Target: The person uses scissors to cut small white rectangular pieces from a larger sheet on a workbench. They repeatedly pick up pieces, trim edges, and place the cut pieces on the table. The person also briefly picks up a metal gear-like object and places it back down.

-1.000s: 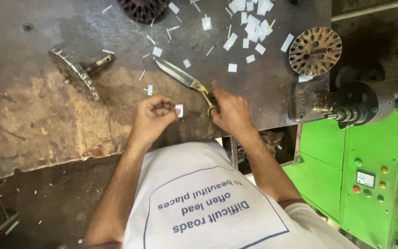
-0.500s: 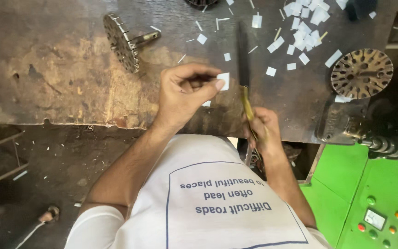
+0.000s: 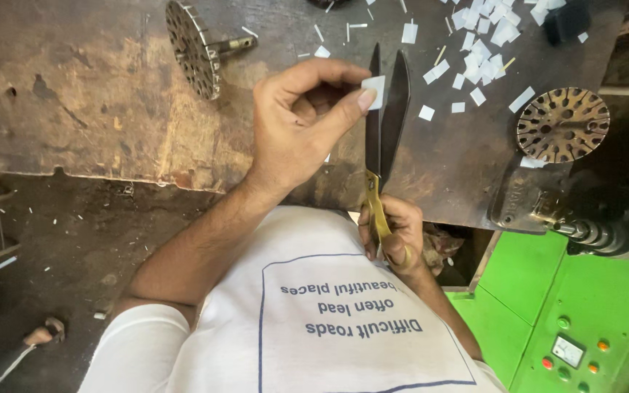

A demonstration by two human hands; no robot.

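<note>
left hand [image 3: 296,127] pinching small white paper slip [image 3: 374,91] between thumb and forefinger, slip sitting right between open scissors [image 3: 385,120] blades. right hand [image 3: 394,233] wrapped tight round brass scissor handles, down near shirt. pile of cut white slips [image 3: 485,33] on workbench [image 3: 96,109], toothed metal disc [image 3: 563,124] off right.

Bare workbench [image 3: 74,109] left of slotted disc [image 3: 191,47]

Paper slip [image 3: 374,90] sits between open scissors [image 3: 386,116] blades — rotor [image 3: 192,47] left, disc [image 3: 562,124] right.
</note>
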